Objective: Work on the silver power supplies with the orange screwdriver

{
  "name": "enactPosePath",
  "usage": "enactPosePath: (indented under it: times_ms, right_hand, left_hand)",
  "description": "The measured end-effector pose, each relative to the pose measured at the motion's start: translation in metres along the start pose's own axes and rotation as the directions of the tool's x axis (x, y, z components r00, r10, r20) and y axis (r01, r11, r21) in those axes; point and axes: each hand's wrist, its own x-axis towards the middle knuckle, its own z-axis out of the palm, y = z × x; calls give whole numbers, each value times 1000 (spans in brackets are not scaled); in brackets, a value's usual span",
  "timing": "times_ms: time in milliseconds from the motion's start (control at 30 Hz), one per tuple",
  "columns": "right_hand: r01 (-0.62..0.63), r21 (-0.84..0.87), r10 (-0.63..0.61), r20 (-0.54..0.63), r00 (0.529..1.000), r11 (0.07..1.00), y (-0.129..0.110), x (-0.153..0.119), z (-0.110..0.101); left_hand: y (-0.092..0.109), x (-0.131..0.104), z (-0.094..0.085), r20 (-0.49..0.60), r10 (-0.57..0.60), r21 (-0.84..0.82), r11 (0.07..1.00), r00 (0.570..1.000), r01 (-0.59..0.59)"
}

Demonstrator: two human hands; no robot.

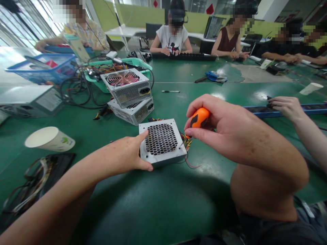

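Note:
A grey computer power supply unit (163, 141) with a honeycomb grille on top lies on the green table in front of me. My left hand (136, 151) grips its left edge, the thumb along the near corner. Just above its right side, my right hand (212, 124) is closed around the orange and black handle of a screwdriver (200, 117). The screwdriver's shaft points down toward the unit's right edge; where its tip meets the unit I cannot tell. Coloured wires (187, 144) stick out on the right, partly behind the unit.
Two stacked power supplies (133, 92) stand behind, near a green basket (138, 63) of cables. A paper cup (51, 139) tilts at left above a black part with wires (48, 177). A neighbour's hand (287, 105) is at right. Several people sit opposite.

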Motion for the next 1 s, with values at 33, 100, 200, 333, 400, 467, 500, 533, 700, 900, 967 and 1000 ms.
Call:
enactPosePath:
  times_ms: [33, 100, 200, 333, 400, 467, 500, 533, 700, 900, 967, 1000]
  right_hand:
    - [-1, 1, 1, 8, 1000, 1000, 0, 1, 1]
    - [0, 5, 0, 23, 1000, 1000, 0, 2, 2]
    - [10, 13, -11, 54, 998, 1000, 1, 4, 3]
    - [-11, 36, 10, 18, 1000, 999, 5, 7, 6]
    - [-34, 73, 39, -68, 997, 997, 9, 9, 10]
    - [-49, 119, 67, -148, 987, 992, 13, 13, 16]
    - [-53, 137, 78, -179, 981, 989, 15, 15, 20]
    - [-57, 145, 87, -206, 975, 988, 17, 18, 24]
    - [-45, 145, 87, -297, 951, 988, 23, 34, 41]
    - [-12, 206, 67, -264, 962, 978, 13, 34, 47]
    - [-3, 269, 72, -245, 967, 963, 4, 30, 46]
    - [3, 306, 73, -237, 969, 952, 0, 28, 46]
  left_hand:
    - [1, 0, 0, 4, 0, 4, 1000, 1000, 0]
    - [3, 0, -2, 18, 12, 2, 1000, 1000, -12]
    - [9, -2, -6, 28, 17, -15, 1000, 999, -17]
    - [13, -4, -9, 18, 12, -23, 1000, 1000, -11]
    - [13, -5, -9, 10, 21, -29, 999, 1000, -21]
    - [12, -5, -8, 4, 15, -21, 1000, 1000, -15]
    - [12, -6, -8, 3, 16, -14, 1000, 1000, -16]
    - [12, -6, -8, 3, 17, -8, 1000, 1000, -17]
    - [12, -6, -8, -1, 26, -15, 1000, 1000, -26]
    - [11, -7, -8, -25, 56, -101, 993, 998, -58]
    - [12, -9, -9, -31, 48, -114, 992, 998, -51]
    - [13, -9, -10, -33, 43, -112, 993, 999, -46]
